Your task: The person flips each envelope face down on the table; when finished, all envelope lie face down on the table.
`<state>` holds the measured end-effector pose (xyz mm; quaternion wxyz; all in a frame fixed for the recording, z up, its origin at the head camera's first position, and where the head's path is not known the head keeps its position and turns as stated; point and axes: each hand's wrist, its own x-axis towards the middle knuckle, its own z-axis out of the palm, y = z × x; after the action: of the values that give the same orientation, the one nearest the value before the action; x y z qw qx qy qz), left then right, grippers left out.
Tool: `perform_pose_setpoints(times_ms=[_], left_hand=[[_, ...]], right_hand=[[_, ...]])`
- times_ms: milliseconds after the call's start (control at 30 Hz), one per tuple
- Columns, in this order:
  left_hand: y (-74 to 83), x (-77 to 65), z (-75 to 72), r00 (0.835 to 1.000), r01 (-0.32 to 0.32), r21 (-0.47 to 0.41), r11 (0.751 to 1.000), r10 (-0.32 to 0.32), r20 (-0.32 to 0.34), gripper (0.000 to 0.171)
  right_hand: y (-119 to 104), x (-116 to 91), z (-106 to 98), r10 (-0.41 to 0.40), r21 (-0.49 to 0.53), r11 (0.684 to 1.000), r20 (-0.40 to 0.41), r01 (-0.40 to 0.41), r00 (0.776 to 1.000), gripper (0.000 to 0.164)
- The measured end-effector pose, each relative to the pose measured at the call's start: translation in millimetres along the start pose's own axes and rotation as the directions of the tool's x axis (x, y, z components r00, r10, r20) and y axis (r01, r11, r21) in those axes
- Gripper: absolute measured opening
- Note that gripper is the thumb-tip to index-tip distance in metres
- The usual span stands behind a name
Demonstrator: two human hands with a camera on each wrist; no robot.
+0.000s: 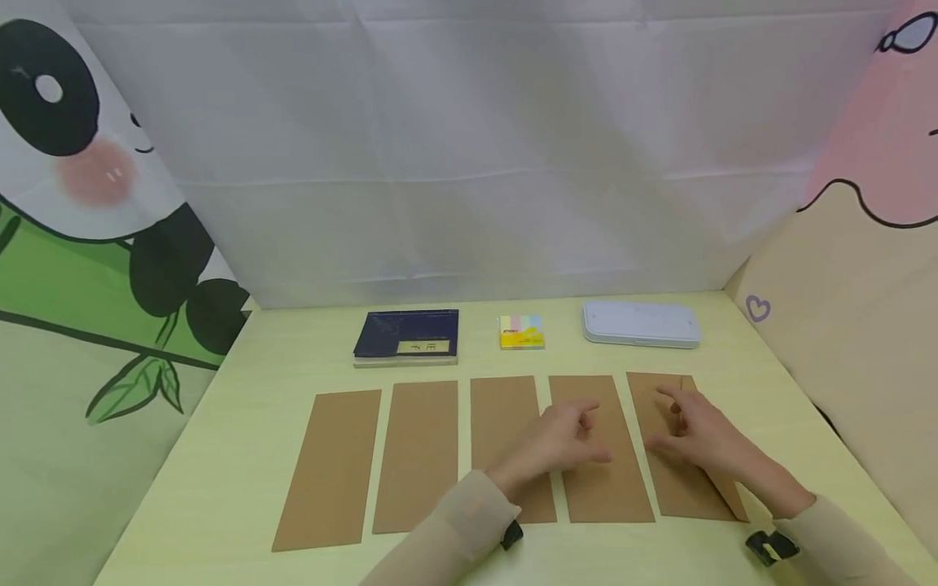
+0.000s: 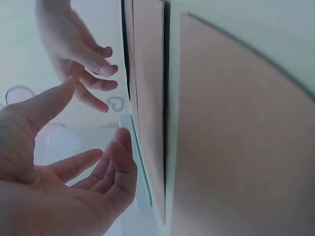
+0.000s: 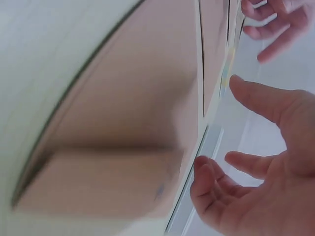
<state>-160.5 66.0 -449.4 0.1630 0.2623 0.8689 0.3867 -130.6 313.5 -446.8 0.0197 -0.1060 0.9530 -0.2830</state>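
Over the rightmost brown paper rectangle (image 1: 652,496) hovers my right hand (image 1: 696,427), thumb and fingers apart with nothing between them. That rectangle has a folded flap (image 3: 108,184) on its right side, standing slightly raised and bearing a small bluish mark in the right wrist view. My left hand (image 1: 553,439) is above the fourth brown rectangle (image 1: 608,496) from the left, its fingers loosely bent and spread from the thumb. The left wrist view shows this left hand (image 2: 93,182) holding nothing. Part of the middle rectangle (image 1: 506,407) is hidden behind the left hand and wrist.
Two more brown rectangles, one far left (image 1: 330,472) and one beside it (image 1: 418,456), lie in the same row. Behind the row are a dark blue book (image 1: 406,334), a pack of colored sticky notes (image 1: 521,332) and a pale blue case (image 1: 641,323). A white cloth (image 1: 476,163) hangs at the back.
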Motion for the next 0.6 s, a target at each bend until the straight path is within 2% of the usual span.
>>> perform_pose_setpoints(times_ms=[133, 300, 400, 500, 600], left_hand=[[4.7, 3.5, 12.0, 0.997, -0.079, 0.141, 0.987, 0.077, 0.024, 0.068], [14.8, 10.8, 24.1, 0.990, -0.141, 0.346, 0.927, 0.129, 0.056, 0.064], [22.9, 16.4, 30.4, 0.988, -0.153, 0.435, 0.887, 0.129, 0.083, 0.064], [31.0, 22.5, 35.5, 0.989, -0.142, 0.481, 0.865, 0.104, 0.104, 0.062], [37.1, 28.6, 39.7, 0.990, -0.127, 0.501, 0.856, 0.080, 0.115, 0.043]], right_hand=[[13, -6, -12, 0.081, -0.028, 0.996, -0.005, -0.081, 0.997, 0.083], [26, -11, -23, 0.192, -0.056, 0.980, 0.026, -0.190, 0.981, 0.081], [34, -14, -25, 0.237, -0.067, 0.970, 0.046, -0.234, 0.970, 0.080], [41, -14, -26, 0.271, -0.059, 0.962, 0.066, -0.267, 0.960, 0.082], [45, -13, -26, 0.283, -0.062, 0.958, 0.080, -0.279, 0.956, 0.083]])
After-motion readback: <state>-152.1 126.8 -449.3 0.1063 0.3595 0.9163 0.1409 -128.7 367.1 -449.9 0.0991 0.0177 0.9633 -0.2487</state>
